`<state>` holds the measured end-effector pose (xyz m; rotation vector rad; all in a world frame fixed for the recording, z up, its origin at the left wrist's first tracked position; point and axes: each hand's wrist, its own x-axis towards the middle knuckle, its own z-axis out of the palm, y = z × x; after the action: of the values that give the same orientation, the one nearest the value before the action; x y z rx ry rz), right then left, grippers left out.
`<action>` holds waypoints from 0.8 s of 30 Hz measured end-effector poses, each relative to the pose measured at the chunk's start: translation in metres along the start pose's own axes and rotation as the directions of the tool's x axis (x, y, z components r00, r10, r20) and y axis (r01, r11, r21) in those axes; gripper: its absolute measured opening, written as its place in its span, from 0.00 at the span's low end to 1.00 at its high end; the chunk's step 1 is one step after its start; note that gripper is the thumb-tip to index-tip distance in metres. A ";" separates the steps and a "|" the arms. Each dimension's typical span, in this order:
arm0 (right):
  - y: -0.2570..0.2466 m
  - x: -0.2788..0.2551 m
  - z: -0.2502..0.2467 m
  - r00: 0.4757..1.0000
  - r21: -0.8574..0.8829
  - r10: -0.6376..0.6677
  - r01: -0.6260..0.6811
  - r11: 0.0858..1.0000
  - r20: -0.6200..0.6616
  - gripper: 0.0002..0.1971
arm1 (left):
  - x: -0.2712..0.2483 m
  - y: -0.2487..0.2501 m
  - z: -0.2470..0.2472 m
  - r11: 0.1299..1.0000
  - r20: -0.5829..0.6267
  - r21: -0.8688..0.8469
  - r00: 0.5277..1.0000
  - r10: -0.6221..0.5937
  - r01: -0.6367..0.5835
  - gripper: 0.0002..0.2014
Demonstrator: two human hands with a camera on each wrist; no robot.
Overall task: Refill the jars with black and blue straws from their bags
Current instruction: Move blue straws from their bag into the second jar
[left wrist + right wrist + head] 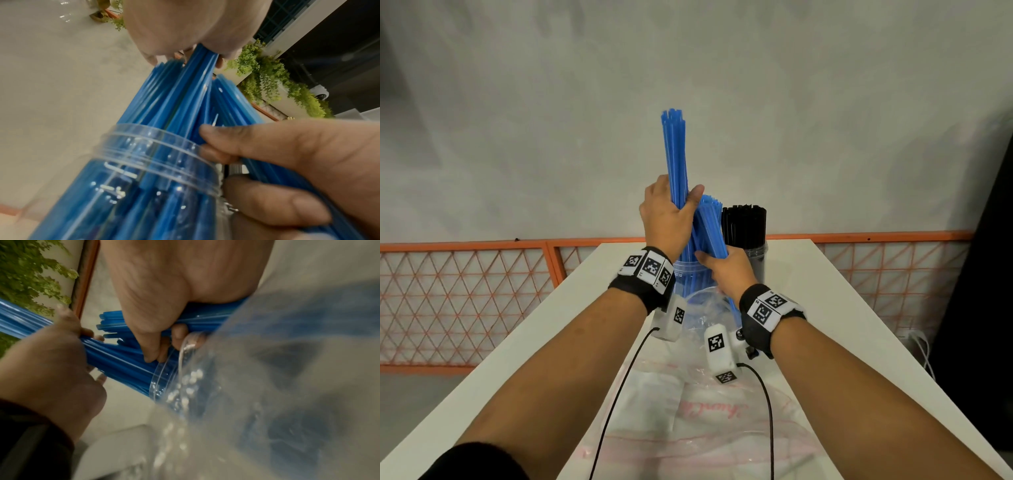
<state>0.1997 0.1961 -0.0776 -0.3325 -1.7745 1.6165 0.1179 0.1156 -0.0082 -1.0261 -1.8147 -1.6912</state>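
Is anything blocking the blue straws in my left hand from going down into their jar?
No separate object blocks them. The left hand grips blue straws whose lower ends already sit in the clear jar. The right hand holds a second bundle crowding the same mouth.

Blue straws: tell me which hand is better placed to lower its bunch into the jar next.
Probably the left hand: its tall blue straws stand nearly upright with lower ends already inside the clear jar. The right hand grips a tilted bunch at the rim, partly outside.
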 end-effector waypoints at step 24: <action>0.015 0.004 -0.002 1.000 0.036 0.028 -0.028 0.999 -0.004 0.04 | 0.081 0.034 0.000 0.826 0.719 0.474 0.675 -0.163 -0.305 0.18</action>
<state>0.1942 0.2026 -0.0907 -0.3451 -1.7431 1.6637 0.0936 0.1317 0.0747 -1.5972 -2.4904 -0.5475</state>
